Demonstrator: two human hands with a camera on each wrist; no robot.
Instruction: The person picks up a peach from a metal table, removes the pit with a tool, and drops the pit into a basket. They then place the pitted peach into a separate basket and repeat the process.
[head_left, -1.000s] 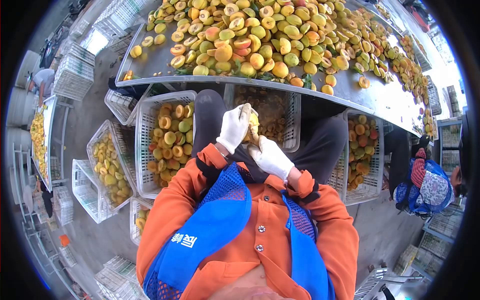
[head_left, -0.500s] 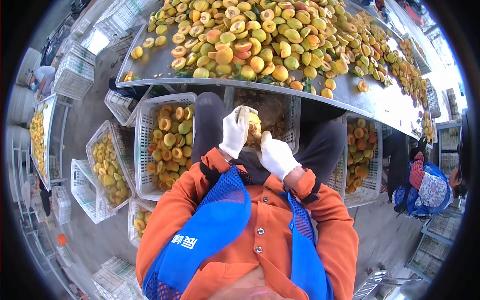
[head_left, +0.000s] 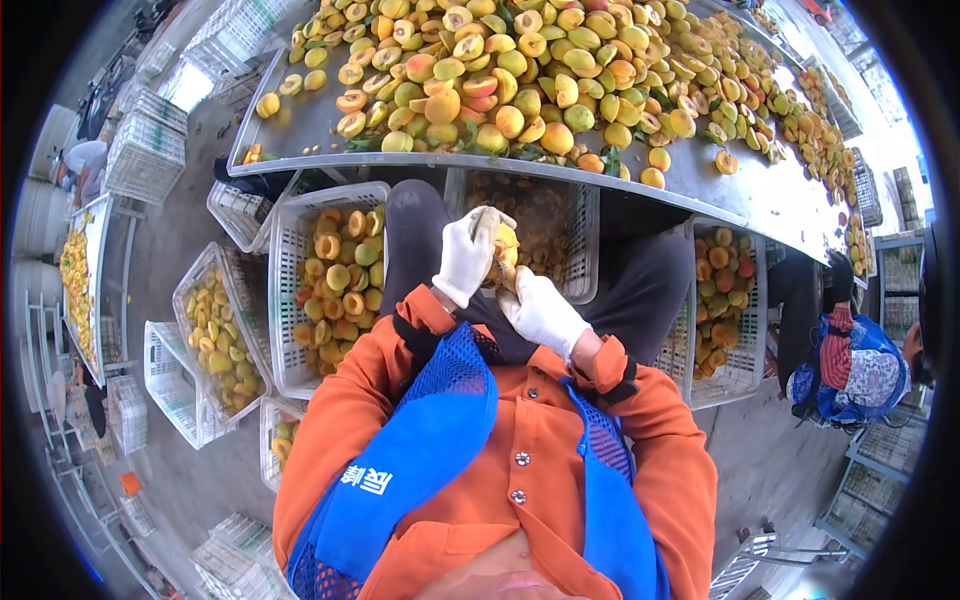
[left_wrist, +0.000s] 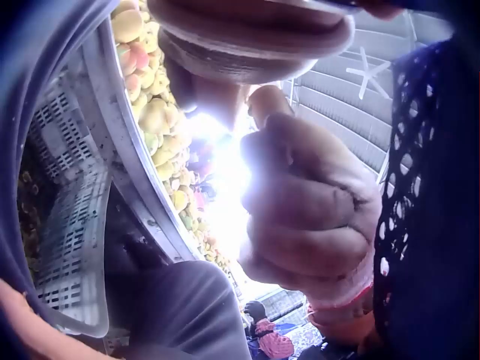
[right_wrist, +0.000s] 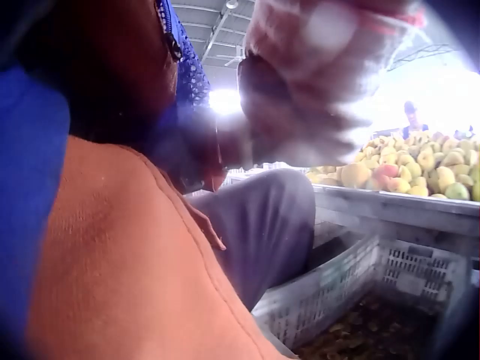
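Note:
In the head view, my gloved left hand (head_left: 468,255) grips a yellow peach (head_left: 508,240) above my lap, its fingers wrapped over the far side. Just right of it and lower, my gloved right hand (head_left: 543,312) has its fingertips close to the peach's near side. A tan, rod-like thing (left_wrist: 268,105) sticks out of the right fist in the left wrist view, toward the left hand; I cannot tell exactly what it is. The fingers of that right hand (left_wrist: 307,195) are tightly curled. Glove and fingers hide much of the peach.
A metal table (head_left: 330,158) heaped with whole and halved peaches (head_left: 560,90) stands in front. Beneath it sits a crate (head_left: 585,250) of dark scraps between my knees. Peach-filled crates flank me, left (head_left: 285,300) and right (head_left: 745,380). Another person (head_left: 850,365) sits at the right.
The right hand drew slightly away to the right half a second ago and has come back left. The left hand keeps its grip on the peach with only a small shift.

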